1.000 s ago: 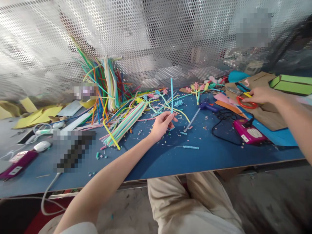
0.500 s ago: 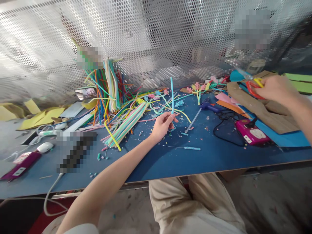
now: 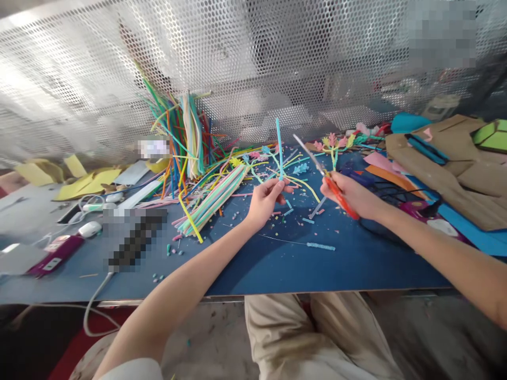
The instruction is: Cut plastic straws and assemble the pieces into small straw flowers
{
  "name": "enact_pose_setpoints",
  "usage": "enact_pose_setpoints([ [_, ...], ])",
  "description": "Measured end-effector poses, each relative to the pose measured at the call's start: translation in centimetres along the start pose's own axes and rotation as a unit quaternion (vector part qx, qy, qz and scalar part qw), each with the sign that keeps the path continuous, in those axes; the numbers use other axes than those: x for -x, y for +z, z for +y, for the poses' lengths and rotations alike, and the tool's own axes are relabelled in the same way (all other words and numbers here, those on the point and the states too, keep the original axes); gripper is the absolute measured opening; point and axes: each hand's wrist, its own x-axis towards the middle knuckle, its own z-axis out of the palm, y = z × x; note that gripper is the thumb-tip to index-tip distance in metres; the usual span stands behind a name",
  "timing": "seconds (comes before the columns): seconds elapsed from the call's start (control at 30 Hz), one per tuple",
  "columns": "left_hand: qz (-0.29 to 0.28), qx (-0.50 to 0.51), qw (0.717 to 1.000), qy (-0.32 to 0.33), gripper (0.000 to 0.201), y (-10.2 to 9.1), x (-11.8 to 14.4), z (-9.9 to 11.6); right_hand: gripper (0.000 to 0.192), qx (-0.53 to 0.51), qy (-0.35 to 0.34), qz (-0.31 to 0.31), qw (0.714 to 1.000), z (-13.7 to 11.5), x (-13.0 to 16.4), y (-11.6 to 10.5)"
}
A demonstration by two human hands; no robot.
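Between its thumb and fingers, my left hand [image 3: 268, 199] pinches a light-blue pipe cleaner [image 3: 279, 146] that stands upright above the fist. My right hand [image 3: 348, 192] grips red-and-yellow handled scissors [image 3: 338, 196], their blades pointing up and to the left, apart from the pipe cleaner. Short blue cut bits [image 3: 308, 220] lie on the blue table [image 3: 253, 274] near my left hand. Closer to the front edge rests a coiled blue piece [image 3: 320, 246] on a thin wire. A blue leaf shape [image 3: 301, 169] lies just behind the hands.
Left of my hands lies a bundle of pastel pipe cleaners [image 3: 214, 203]; more stand upright [image 3: 190, 137] behind it. A magenta power strip [image 3: 59, 253] and white cable are at left. A glue gun [image 3: 354, 177], another magenta power strip [image 3: 433, 219] and brown cardboard [image 3: 455, 174] are at right.
My right hand has brought the scissors from the cardboard at far right in toward my left hand. The left hand still holds the pipe cleaner upright. The view has shifted slightly.
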Motion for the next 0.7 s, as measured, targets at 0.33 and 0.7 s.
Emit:
enact_pose_setpoints([
  [0.33, -0.146, -0.035, 0.986, -0.074, 0.037, 1.5, 1.6, 0.8, 0.031, -0.189, -0.019, -0.004, 0.982, 2.6, 0.7, 4.0],
  [0.7, -0.199, -0.102, 0.971, -0.082, 0.036, 2.6, 2.6, 1.0, 0.026, -0.224, -0.025, 0.057, 0.973, 2.9, 0.4, 3.9],
])
